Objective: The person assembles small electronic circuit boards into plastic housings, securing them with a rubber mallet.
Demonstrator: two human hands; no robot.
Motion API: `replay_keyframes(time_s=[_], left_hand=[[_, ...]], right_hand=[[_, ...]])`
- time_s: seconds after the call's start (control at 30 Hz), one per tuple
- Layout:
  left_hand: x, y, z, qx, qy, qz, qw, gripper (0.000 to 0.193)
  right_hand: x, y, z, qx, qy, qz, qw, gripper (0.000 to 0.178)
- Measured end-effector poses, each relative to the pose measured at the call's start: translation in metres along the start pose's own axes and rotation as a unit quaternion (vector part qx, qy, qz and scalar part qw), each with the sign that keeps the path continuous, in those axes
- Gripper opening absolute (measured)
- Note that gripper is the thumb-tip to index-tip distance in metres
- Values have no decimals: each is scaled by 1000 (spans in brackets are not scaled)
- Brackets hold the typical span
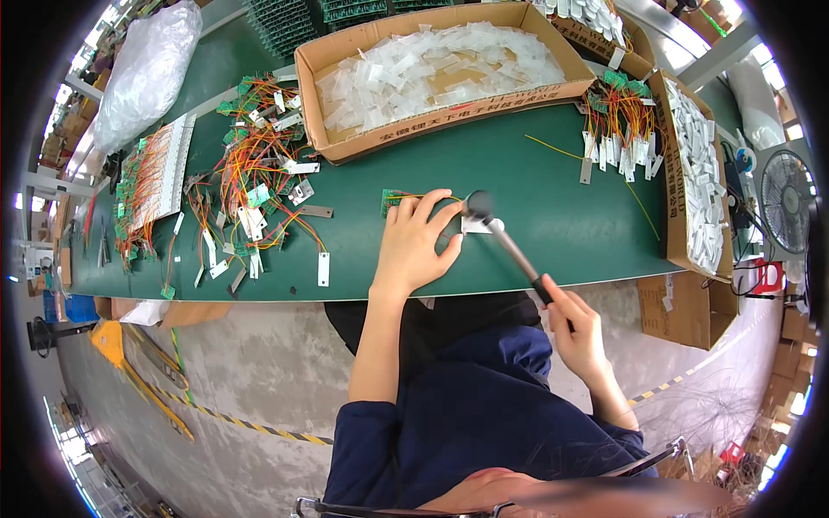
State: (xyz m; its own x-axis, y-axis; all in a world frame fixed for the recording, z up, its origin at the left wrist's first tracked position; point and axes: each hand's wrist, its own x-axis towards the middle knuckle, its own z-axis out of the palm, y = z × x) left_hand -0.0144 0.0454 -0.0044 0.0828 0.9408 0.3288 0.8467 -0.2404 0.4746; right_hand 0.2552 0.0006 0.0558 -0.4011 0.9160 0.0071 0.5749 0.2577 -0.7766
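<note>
My right hand (573, 332) is closed around the dark grip of a hammer (515, 250). The hammer's dark, rounded head is over a white piece (475, 225) on the table and partly covers it. Beside it, my left hand (416, 240) rests on the green tabletop with fingers spread and thumb apart. Its fingertips touch or cover a small green circuit board (390, 202) and its thin wires. How far the wires run under the fingers is hidden.
A cardboard box (449, 116) of translucent pieces stands behind my hands. Wired boards (259, 173) are heaped at left, with another bunch (617, 129) at right. A box of white pieces (695, 173) and a fan (784, 198) are farther right. A plastic bag (147, 73) is far left.
</note>
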Motion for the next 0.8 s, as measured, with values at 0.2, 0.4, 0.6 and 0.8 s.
replay_keyframes(time_s=[0.2,0.4,0.6,0.8], left_hand=[[1,0,-1,2,-3,5,1000,37],[2,-1,0,9,-2,11,1000,38],[2,-1,0,6,-14,4,1000,39],[0,0,0,15,-18,1,1000,40]], right_hand=[[28,24,-11,-115,139,-32,983,41],[47,68,0,-283,209,-39,935,34],[59,49,11,-344,240,-60,906,31],[93,13,46,-178,98,-238,950,31]])
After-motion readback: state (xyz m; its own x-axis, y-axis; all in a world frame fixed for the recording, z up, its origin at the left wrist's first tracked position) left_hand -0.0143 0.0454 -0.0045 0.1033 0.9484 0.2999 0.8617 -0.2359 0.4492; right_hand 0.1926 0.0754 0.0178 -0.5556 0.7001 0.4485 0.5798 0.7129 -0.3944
